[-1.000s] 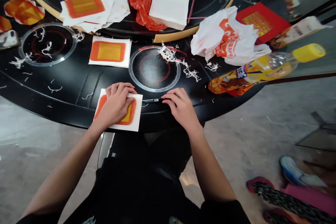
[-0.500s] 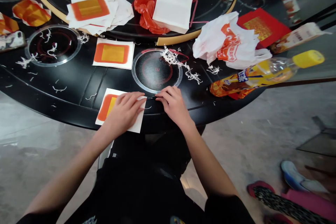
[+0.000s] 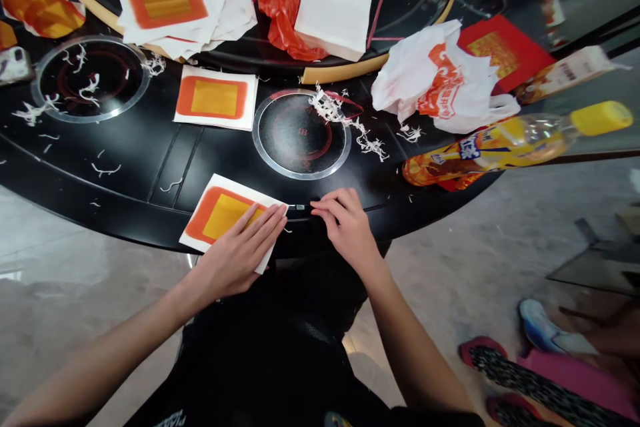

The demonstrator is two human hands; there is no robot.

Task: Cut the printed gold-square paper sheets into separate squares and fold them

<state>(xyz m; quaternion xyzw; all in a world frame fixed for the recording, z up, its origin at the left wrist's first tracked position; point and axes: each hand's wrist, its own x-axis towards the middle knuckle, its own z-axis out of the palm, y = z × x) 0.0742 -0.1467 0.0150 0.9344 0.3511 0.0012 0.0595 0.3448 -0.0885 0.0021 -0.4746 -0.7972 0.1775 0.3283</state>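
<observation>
A white paper square (image 3: 225, 217) with an orange border and a gold centre lies at the edge of the black table (image 3: 135, 160), tilted on the surface. My left hand (image 3: 240, 257) rests flat across its lower right corner, fingers extended, holding it down. My right hand (image 3: 345, 223) sits at the table edge with curved fingers. A small dark blade (image 3: 299, 207) sticks out from under those fingertips, and its handle is hidden.
A glass-ringed hob (image 3: 300, 135) stands just beyond my hands, with paper shreds around it. Another printed sheet (image 3: 215, 98), white paper stacks (image 3: 335, 7), a white carrier bag (image 3: 445, 83) and a yellow-capped bottle (image 3: 480, 150) lie further off. Sandalled feet (image 3: 520, 373) show on the floor, lower right.
The paper square has turned clockwise under my left hand, which has slid toward its lower right corner, uncovering the gold centre. My right hand has stayed at the table edge.
</observation>
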